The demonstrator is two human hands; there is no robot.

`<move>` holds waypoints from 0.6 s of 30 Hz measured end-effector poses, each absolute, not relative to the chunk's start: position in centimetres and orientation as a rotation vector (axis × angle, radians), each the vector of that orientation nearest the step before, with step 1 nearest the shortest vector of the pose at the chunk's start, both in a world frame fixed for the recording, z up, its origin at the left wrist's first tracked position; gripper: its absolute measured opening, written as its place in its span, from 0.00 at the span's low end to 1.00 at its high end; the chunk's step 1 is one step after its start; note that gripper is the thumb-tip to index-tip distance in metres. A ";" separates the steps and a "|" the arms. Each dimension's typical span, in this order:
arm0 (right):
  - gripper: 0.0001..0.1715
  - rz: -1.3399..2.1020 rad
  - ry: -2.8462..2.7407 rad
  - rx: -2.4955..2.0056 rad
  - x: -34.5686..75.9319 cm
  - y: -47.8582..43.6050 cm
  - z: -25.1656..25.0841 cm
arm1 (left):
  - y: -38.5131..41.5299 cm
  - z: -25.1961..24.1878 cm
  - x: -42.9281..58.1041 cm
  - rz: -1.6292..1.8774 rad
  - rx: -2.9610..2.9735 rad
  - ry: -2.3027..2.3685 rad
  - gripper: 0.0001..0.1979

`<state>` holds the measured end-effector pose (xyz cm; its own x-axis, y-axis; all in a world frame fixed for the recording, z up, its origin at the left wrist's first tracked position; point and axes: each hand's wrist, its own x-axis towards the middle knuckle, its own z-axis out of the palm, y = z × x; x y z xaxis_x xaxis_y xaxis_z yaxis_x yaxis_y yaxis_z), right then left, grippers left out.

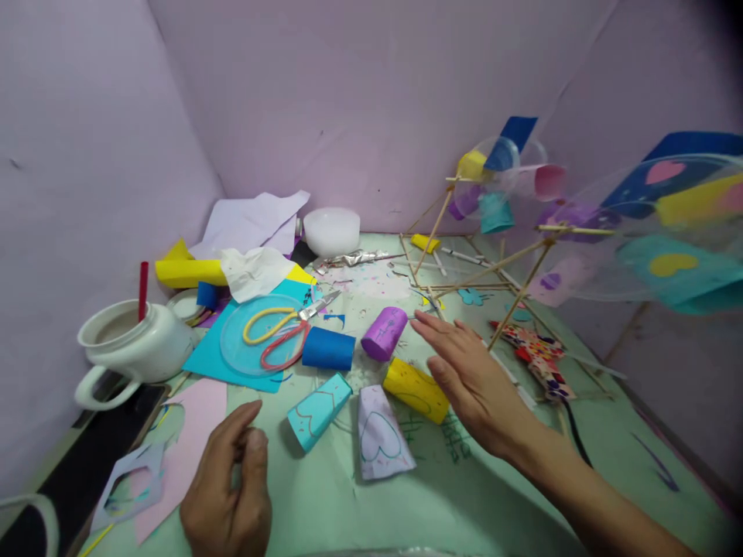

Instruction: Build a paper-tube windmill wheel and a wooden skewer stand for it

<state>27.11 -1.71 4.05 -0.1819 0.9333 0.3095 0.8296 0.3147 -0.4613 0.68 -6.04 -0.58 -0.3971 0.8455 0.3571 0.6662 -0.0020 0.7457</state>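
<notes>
Several rolled paper tubes lie in a rough ring on the green tabletop: a blue tube, a purple tube, a yellow tube, a light-blue tube with a drawn line, and a pale lilac tube with a drawn heart. My right hand is open, fingers stretched flat, just right of the yellow and purple tubes; whether it touches them I cannot tell. At the lower left, my left hand is loosely curled, a gap between thumb and fingers, nothing visible in it, near the pink paper.
Scissors rest on a clear plastic disc over blue paper. A white teapot-like pot stands left; a white bowl is at the back. On the right, a stick frame carries clear discs with coloured paper tubes. Patterned fabric lies beneath it.
</notes>
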 end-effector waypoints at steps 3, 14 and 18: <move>0.28 0.385 -1.645 -1.645 28.5 -3.2 4.0 | -5.1 0.2 -0.5 1.339 1.318 2.023 0.19; 0.29 0.938 -0.822 -1.621 32.0 -6.6 -0.5 | 7.4 4.9 -3.7 0.394 1.743 2.469 0.24; 0.27 0.928 -0.911 -1.657 31.6 -7.8 -0.6 | 10.0 4.1 -4.2 0.292 1.717 2.467 0.27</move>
<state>31.60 -7.78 -0.57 0.4244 0.8927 -0.1512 0.1351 -0.2276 -0.9643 -4.20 10.01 4.13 -0.3483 0.9373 0.0102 0.9138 0.3371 0.2266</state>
